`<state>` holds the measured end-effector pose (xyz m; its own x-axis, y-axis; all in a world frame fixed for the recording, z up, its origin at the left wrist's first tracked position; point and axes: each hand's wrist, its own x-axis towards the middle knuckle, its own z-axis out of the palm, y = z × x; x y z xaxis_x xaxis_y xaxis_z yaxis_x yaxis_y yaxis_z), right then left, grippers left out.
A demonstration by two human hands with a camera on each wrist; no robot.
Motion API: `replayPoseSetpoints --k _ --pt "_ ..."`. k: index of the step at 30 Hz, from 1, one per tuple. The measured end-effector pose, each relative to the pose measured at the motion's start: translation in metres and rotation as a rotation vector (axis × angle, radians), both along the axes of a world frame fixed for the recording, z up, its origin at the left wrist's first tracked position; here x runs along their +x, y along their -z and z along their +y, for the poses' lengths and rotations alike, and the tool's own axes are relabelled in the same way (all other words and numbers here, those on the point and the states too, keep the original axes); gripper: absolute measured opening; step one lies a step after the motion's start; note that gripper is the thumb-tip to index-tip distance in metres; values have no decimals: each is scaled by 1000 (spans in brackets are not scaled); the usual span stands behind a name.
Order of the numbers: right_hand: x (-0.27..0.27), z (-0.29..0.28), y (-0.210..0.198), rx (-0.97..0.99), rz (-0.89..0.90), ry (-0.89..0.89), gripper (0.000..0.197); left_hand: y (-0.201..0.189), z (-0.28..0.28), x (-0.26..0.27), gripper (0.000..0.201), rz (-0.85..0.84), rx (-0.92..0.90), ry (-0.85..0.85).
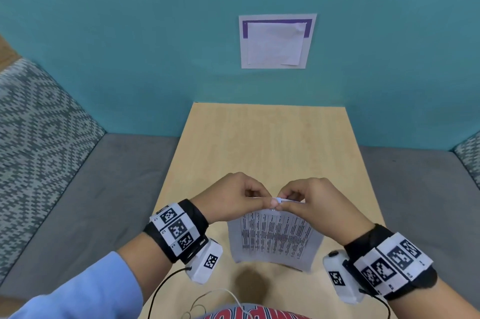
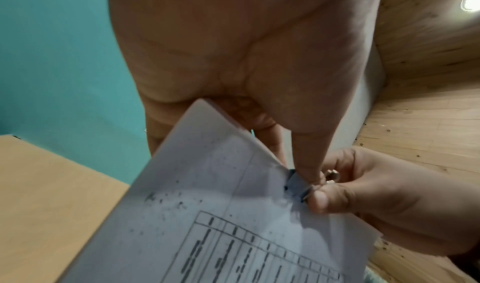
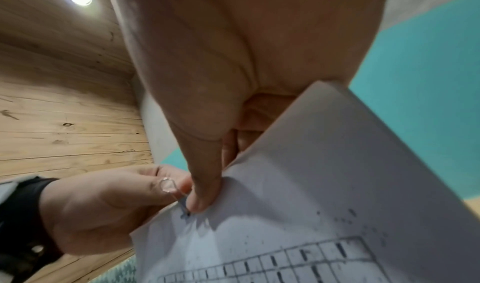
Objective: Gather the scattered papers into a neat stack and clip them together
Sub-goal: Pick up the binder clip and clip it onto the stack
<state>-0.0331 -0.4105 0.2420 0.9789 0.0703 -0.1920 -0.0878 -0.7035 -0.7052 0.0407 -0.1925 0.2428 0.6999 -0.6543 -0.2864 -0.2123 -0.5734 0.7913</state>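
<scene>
Papers [image 1: 275, 238] already gathered into one stack, lifted off the bench [image 1: 259, 142] and hanging below both hands. Binder clip [image 2: 296, 185] sits on the stack's top edge, right between the two hands. Left hand [image 1: 233, 196] pinches that edge beside the clip; right hand [image 1: 311, 202] pinches the clip's wire handle and the paper. Gathering looks done, clipping nearly so; left: probably fold the handles, let go, set the stack down. No loose sheets visible near the hands.

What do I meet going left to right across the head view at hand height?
Grey bench seat → left hand → binder clip → right hand → bare table edge.
</scene>
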Motion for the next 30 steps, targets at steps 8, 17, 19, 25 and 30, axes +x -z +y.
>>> replayPoseSetpoints --k 8,17,19,25,30 --pt "2 -1 -11 118 45 46 7 -5 0 1 30 -316 141 111" --pt "4 -16 -42 286 -11 72 8 5 46 6 13 137 -398 -216" --pt "2 -20 -46 364 -14 74 6 2 44 5 15 120 -462 -291" --pt "-12 -26 -4 908 44 354 37 -9 30 23 23 179 -681 -487" --pt "-14 -14 56 921 107 399 31 6 24 45 24 252 -752 -611"
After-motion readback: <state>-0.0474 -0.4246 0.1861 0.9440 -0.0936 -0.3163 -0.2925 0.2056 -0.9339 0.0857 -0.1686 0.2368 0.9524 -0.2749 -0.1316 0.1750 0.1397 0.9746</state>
